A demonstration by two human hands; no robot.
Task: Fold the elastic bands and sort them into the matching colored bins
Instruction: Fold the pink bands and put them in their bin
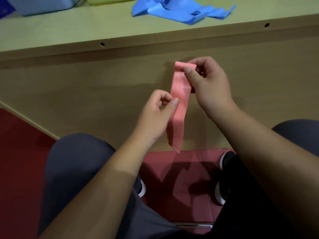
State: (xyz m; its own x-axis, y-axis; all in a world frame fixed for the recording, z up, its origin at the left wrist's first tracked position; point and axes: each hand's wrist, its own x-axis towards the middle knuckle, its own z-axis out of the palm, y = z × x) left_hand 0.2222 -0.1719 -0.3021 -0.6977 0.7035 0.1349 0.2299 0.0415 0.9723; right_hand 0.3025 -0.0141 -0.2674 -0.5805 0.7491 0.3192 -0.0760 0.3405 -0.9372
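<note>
The pink elastic band (179,104) hangs upright in front of the bench (86,30), held off its surface between both hands. The right hand (205,83) pinches the folded top end between thumb and curled fingers, above and to the right of the strip. The left hand (155,114) pinches the band's left edge about midway down, thumb on the front, fingers curled. The lower end dangles free. A loose blue band (177,11) lies on the bench, near a blue bin (43,6) and a yellow-green bin (107,0).
</note>
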